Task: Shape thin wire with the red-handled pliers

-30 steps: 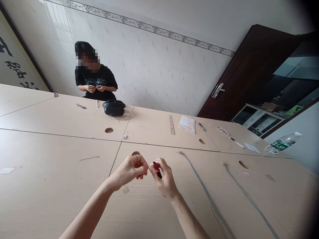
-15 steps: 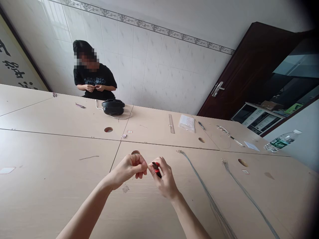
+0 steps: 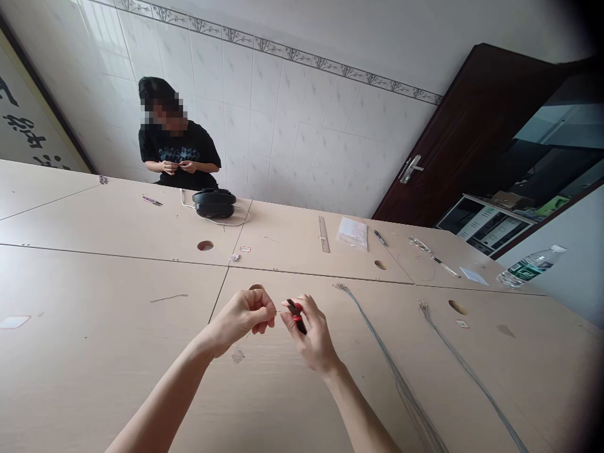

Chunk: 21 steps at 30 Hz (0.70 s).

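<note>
My left hand (image 3: 250, 311) is closed in a pinch over the table. A short bit of thin wire (image 3: 278, 311) pokes out from its fingertips toward the other hand; the rest is hidden by the fingers. In my right hand (image 3: 311, 336) is a pair of small pliers (image 3: 295, 309) with red on the handles, its dark jaws angled up and to the left. Thumb and fingertips of that hand are close to the wire's end, with a narrow gap between the two hands.
Two bundles of thin grey cords (image 3: 389, 358) (image 3: 465, 358) lie at right. A loose wire (image 3: 168, 297) rests at left. Farther back are a black device (image 3: 214, 202), ruler (image 3: 323, 234), plastic bag (image 3: 352, 233), pen (image 3: 380, 237) and water bottle (image 3: 531, 267). Across the table sits a person (image 3: 179, 148).
My hands have drawn slightly apart, the left shifting a little leftward. The thin wire end now shows between them. The pliers stay in my right hand.
</note>
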Motion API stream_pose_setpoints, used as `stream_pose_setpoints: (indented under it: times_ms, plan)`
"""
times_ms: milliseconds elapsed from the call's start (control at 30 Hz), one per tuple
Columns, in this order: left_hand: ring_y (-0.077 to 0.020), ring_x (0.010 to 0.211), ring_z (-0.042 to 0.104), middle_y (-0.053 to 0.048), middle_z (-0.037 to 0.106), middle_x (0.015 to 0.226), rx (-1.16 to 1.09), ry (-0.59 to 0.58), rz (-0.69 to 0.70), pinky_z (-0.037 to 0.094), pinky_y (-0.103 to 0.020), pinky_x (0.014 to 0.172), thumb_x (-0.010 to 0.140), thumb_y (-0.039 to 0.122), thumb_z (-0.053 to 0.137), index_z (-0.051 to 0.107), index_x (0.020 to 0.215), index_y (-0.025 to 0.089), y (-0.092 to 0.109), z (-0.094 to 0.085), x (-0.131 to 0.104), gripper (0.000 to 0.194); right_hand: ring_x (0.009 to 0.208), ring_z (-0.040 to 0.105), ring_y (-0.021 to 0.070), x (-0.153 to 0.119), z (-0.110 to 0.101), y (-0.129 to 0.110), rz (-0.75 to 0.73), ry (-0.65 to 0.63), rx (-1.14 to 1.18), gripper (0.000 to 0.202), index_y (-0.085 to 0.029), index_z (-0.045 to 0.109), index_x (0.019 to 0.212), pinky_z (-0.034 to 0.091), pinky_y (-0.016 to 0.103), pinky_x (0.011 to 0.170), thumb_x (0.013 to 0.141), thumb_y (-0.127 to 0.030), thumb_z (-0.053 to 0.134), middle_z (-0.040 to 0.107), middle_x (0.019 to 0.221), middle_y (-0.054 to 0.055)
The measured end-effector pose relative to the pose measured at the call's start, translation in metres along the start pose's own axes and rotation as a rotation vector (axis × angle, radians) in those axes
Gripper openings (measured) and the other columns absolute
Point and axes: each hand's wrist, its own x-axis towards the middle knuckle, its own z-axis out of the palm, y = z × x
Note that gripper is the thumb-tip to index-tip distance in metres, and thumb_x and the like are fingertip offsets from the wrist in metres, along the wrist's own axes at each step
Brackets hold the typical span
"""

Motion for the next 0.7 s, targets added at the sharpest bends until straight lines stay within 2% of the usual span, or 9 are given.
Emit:
stream_pose_setpoints:
  times_ms: [167,300,500,700]
  plan:
    - [-0.0092,0.057,0.047,0.000,0.062,0.070,-0.030,0.128,-0.018,0.034,-0.025,0.056,0.079,0.027,0.057,0.055,0.069,0.017,-0.001,-0.001,0.001,0.015,0.077,0.049,0.0190,-0.004,-0.004,0.004,-0.003,0.024,-0.259,0.019,-0.020,0.054,0.095,0.043,0.033,0.074,0.084,-0.007,0.045,0.057,0.080,0.003]
    - [-0.0099,0.058,0.048,0.000,0.062,0.066,-0.072,0.228,-0.002,0.036,-0.025,0.056,0.079,0.029,0.058,0.055,0.068,0.017,-0.001,0.000,0.001,0.017,0.078,0.050,0.0201,-0.011,0.003,0.002,0.040,0.018,-0.400,0.025,-0.019,0.053,0.096,0.043,0.035,0.075,0.078,-0.004,0.046,0.057,0.083,0.004]
    - [-0.0106,0.058,0.049,0.000,0.063,0.067,-0.077,0.236,0.021,0.038,-0.026,0.057,0.078,0.028,0.059,0.055,0.069,0.017,0.001,0.004,0.000,0.015,0.081,0.052,0.0204,-0.012,0.017,-0.005,0.108,0.048,-0.395,0.027,-0.019,0.053,0.096,0.043,0.035,0.078,0.077,-0.003,0.046,0.057,0.085,0.003]
    - [-0.0112,0.058,0.050,-0.001,0.063,0.067,-0.056,0.230,0.021,0.040,-0.026,0.058,0.078,0.029,0.058,0.056,0.070,0.017,0.001,0.008,0.000,0.015,0.082,0.053,0.0203,-0.010,0.019,-0.005,0.124,0.046,-0.416,0.030,-0.019,0.054,0.097,0.044,0.035,0.078,0.074,-0.002,0.046,0.059,0.086,0.003]
